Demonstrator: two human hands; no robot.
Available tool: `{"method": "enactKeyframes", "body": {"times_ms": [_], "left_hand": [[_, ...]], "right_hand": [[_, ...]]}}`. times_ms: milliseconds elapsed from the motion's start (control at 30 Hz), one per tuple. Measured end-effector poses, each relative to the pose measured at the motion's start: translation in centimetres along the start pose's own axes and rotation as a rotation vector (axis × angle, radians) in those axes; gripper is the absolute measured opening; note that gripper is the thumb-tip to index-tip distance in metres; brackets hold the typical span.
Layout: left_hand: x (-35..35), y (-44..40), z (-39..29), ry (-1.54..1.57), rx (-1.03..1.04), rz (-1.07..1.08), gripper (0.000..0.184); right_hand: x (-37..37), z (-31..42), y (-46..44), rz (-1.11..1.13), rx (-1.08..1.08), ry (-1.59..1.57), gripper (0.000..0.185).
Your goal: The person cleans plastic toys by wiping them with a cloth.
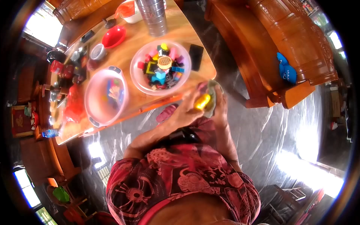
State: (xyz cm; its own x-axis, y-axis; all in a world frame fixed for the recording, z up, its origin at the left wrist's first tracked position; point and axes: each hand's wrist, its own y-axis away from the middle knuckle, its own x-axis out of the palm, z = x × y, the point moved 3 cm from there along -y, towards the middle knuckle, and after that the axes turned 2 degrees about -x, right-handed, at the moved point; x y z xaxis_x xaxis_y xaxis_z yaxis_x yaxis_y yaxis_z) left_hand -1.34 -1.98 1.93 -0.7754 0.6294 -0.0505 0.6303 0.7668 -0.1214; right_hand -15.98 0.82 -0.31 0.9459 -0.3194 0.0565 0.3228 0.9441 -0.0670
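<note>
Both of my hands are raised together past the table's near right corner. My left hand (186, 106) is closed around a shiny yellow piece (203, 101), blurred and glinting, so its exact kind does not show. Wrapped in my right hand (221, 110) is a grey-green cloth (213, 98) that presses against the yellow piece. On the table just beyond my hands stands a translucent round bowl (135, 77) full of colourful toy building blocks (160, 75). Left of it, a pink translucent basin (90, 103) holds a few things at its bottom.
A black phone-like slab (197, 57) lies beside the bowl on the wooden table (180, 22). Farther back are a ridged metal container (153, 18) and a red bowl (114, 36). A red plastic bag (75, 105) sits at left. A carved wooden bench (258, 56) stands right.
</note>
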Motion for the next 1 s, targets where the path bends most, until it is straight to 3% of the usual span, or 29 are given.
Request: {"method": "enactKeyframes", "body": {"times_ms": [133,200,233,333,367,433,467,500,567,600,633,667,700,733,767,833,1000], "left_hand": [[-0.2,-0.7,-0.6,0.006,-0.025,0.006,0.042],[-0.2,-0.8,-1.0,-0.045,-0.029,0.026,0.042],[-0.2,-0.8,-1.3,-0.095,-0.034,0.044,0.043],[0.1,-1.4,-2.5,-0.008,0.065,0.077,0.047],[0.1,-1.5,-2.5,0.022,0.099,0.087,0.048],[0.3,-1.6,-1.4,-0.061,0.015,0.18,0.083],[0.2,-1.2,-1.4,-0.016,-0.058,0.152,0.061],[0.3,-1.2,-1.4,-0.015,-0.058,0.152,0.061],[0.5,-1.0,-1.2,-0.034,-0.045,0.158,0.059],[0.3,-0.9,-0.8,-0.035,-0.046,0.157,0.059],[0.2,-0.8,-0.2,-0.063,-0.12,0.213,0.057],[0.3,-0.6,0.3,-0.09,-0.195,0.27,0.056],[0.6,-0.5,0.5,-0.091,-0.195,0.272,0.056],[0.8,-0.5,-0.1,-0.089,-0.137,0.215,0.051],[0.9,-0.5,-0.5,-0.088,-0.079,0.158,0.047],[0.9,-0.4,-0.6,-0.142,-0.105,0.175,0.043],[1.0,-0.4,0.1,-0.2,-0.129,0.215,0.037]], "right_hand": [[0.4,-0.1,0.4,-0.126,0.218,-0.181,0.026],[0.6,0.9,0.7,-0.261,-0.101,0.027,0.025],[0.5,1.3,0.8,-0.262,-0.1,0.028,0.025],[0.9,4.4,1.2,-0.139,-0.477,0.499,0.025],[1.0,4.9,1.3,-0.138,-0.477,0.5,0.025],[2.0,6.2,1.7,-0.04,-0.659,0.621,0.022],[2.0,6.3,1.6,-0.055,-0.661,0.603,0.02],[2.0,5.9,1.6,-0.055,-0.66,0.604,0.02],[1.4,4.0,1.5,-0.135,-0.479,0.412,0.02],[1.2,3.4,1.2,-0.155,-0.498,0.339,0.022],[1.3,3.1,1.0,-0.155,-0.499,0.338,0.022],[1.1,2.5,0.9,-0.232,-0.366,0.213,0.022],[1.0,1.9,0.8,-0.306,-0.232,0.087,0.023],[1.4,2.7,0.2,-0.363,-0.252,0.032,0.03],[1.3,3.0,0.0,-0.364,-0.252,0.031,0.03],[1.0,2.5,-0.4,-0.34,0.001,-0.154,0.034],[0.1,1.1,-1.2,-0.292,0.32,-0.249,0.049]]}}
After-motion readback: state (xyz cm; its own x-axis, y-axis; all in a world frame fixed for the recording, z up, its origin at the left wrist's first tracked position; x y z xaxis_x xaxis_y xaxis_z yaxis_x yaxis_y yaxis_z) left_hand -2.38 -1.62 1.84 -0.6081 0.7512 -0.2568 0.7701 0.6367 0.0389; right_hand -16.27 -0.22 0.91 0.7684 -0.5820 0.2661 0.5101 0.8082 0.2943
